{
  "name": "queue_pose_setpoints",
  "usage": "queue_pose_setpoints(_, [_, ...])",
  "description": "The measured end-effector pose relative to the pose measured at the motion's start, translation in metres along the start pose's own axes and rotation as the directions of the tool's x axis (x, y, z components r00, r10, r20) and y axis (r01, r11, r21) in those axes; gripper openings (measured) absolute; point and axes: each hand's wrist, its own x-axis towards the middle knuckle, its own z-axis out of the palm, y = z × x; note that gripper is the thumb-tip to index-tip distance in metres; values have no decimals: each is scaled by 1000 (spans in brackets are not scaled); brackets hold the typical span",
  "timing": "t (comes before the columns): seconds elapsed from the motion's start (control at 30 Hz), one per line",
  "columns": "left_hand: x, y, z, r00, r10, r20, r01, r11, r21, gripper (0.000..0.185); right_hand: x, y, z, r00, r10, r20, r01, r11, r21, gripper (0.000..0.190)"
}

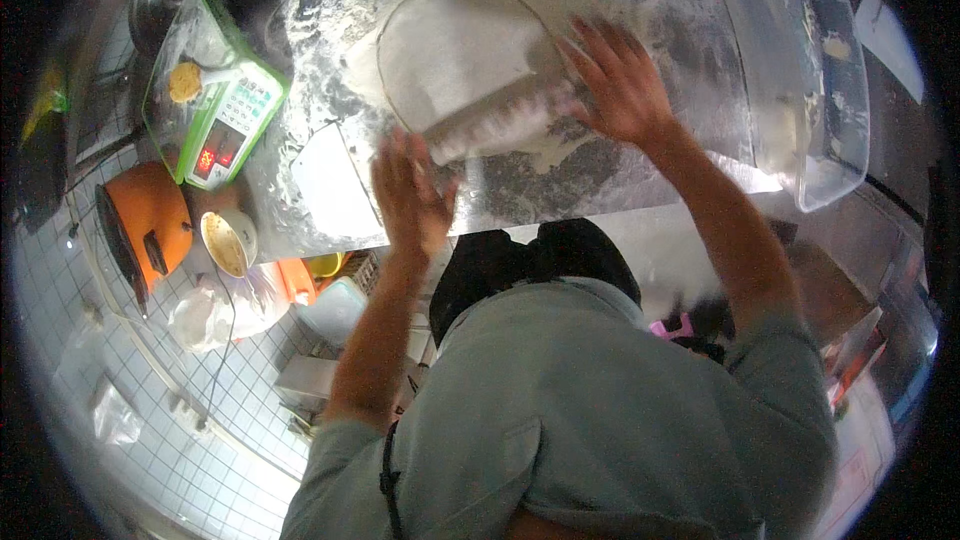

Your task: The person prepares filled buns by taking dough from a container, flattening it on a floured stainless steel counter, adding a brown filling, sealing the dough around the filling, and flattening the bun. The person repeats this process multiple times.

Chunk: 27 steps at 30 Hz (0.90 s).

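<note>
A flattened sheet of dough (461,37) lies on the floured metal worktop (525,191). Across its near edge a blurred, flour-dusted rolling pin (502,120) slants between my hands. Fingers extended and thumb apart, my left hand (411,191) is at the pin's left end. At the other end is my right hand (619,82), its fingers spread and blurred by motion. Neither hand's fingers are wrapped around the pin; how far the palms touch it is hard to see. Beside my left hand lies a white flat dough scraper (334,184).
To the left are a green-rimmed digital scale (225,120) with a spoon of yellowish powder (185,81), an orange appliance (146,221) and a white bowl (229,242). A clear plastic tub (817,90) stands on the right. The worktop's front edge runs close to my body.
</note>
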Motion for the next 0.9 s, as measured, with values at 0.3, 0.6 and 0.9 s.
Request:
queue_pose_setpoints(0.3, [108, -85, -30, 885, 410, -222, -405, 912, 70, 57, -109, -114, -23, 903, 429, 21, -412, 850, 328, 61])
queue_pose_setpoints(0.6, [179, 18, 22, 685, 728, -8, -706, 662, -252, 83, -72, -219, 8, 595, 801, -64, -715, 564, 414, 59])
queue_pose_setpoints(0.9, [208, 70, 9, 685, 720, 111, -711, 694, -111, 73, -80, -193, 4, 579, 813, -60, -749, 559, 356, 61])
